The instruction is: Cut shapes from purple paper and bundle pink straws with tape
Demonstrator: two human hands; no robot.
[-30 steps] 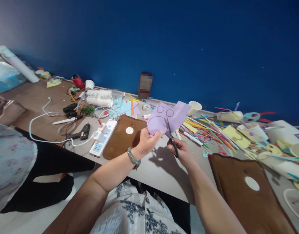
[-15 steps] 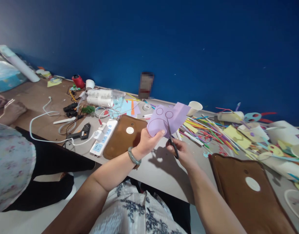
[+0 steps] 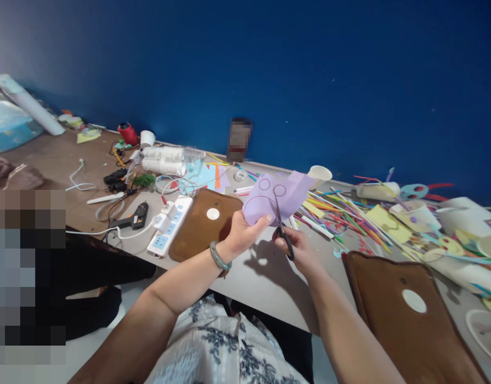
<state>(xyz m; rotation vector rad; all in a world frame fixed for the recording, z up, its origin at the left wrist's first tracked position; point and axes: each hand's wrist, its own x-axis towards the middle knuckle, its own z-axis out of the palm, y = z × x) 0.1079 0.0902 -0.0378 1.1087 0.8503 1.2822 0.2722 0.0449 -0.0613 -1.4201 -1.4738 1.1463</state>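
Observation:
A sheet of purple paper [image 3: 258,194] with drawn circles is pinched at its lower left edge by my left hand [image 3: 245,234], thumb on top. My right hand [image 3: 295,246] is closed around the handles of dark scissors [image 3: 284,240]. Their blades point up and lie across the paper, beside the drawn outlines, with a cut flap to their right. The paper is held up above the table, and my hands cast a shadow on the tabletop [image 3: 269,288] below.
To the left lie a power strip [image 3: 170,226], a glue gun [image 3: 135,216] and a brown mat [image 3: 201,226]. Colourful sticks [image 3: 349,213] and paper cups [image 3: 320,176] spread along the right, with another brown mat [image 3: 389,298]. Another person's hands [image 3: 19,173] rest at far left.
The purple paper has shifted slightly right and its right-hand flap has tilted. The scissors stay at the paper's cut. Both hands have barely moved.

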